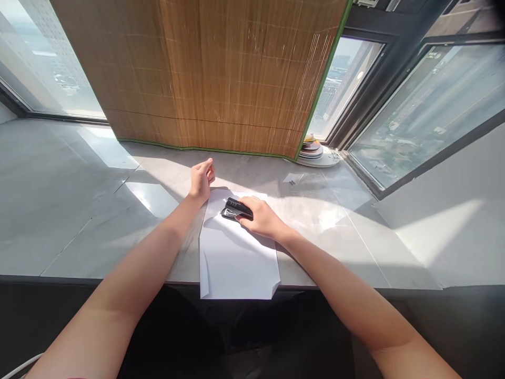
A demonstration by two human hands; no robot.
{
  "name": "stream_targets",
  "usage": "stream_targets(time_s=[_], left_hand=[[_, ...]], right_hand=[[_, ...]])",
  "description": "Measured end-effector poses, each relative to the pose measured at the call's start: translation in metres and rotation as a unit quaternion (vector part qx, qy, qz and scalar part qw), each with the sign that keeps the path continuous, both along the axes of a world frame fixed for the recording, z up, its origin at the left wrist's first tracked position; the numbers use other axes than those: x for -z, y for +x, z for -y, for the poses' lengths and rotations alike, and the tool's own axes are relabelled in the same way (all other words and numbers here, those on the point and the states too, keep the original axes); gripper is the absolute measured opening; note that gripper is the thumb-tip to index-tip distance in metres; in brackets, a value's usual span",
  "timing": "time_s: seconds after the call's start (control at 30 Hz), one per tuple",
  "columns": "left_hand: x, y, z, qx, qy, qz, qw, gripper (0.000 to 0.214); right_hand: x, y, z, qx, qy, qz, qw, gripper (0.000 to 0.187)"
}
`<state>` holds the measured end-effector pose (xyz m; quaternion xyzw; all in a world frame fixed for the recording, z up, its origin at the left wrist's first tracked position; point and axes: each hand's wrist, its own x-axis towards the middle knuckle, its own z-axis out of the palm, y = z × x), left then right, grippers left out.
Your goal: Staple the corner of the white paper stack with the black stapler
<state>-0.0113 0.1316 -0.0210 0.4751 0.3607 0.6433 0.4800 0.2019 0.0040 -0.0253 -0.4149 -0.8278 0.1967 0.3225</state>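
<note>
**On the grey ledge: one hand on a stapler, one hand resting by the paper**

At the left of the ledge (pixel 79 210) is open grey surface with a sunlit patch, and nothing stands on it. The left hand (pixel 202 179) rests at the 11 o'clock corner of the white paper (pixel 236 258); its fingers are loosely curled and hold nothing, and whether it touches the sheet I cannot tell.

The paper lies in the middle, its long axis from 6 to 12 o'clock. Its near edge hangs over the front edge of the ledge, with both near corners folded. The black stapler (pixel 235 209) lies on the far part of the sheet, its long axis from about 10 to 4 o'clock. The right hand (pixel 262 217) grasps it from above and hides its 4 o'clock end, so which end is the mouth I cannot say.

At 1 o'clock lies a small pale slip (pixel 293 178) carrying something dark, too small to make out. Farther right, a stack of plates (pixel 313 152) stands by the bamboo blind (pixel 221 73), partly hidden behind it. Between is free surface.
</note>
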Motion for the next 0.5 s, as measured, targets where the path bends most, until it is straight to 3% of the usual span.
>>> stream_targets(time_s=[0.17,0.3,0.5], left_hand=[[0.0,-0.001,0.0,0.005,-0.008,-0.013,1.0,0.054],[-0.002,-0.004,0.0,-0.006,-0.011,-0.009,1.0,0.053],[-0.003,-0.004,-0.001,-0.009,-0.018,0.015,1.0,0.049]], right_hand=[[-0.004,0.009,-0.004,-0.015,-0.005,0.024,1.0,0.026],[-0.005,0.026,-0.006,0.014,-0.024,0.01,1.0,0.034],[-0.005,0.085,-0.002,0.064,-0.03,0.056,0.996,0.024]])
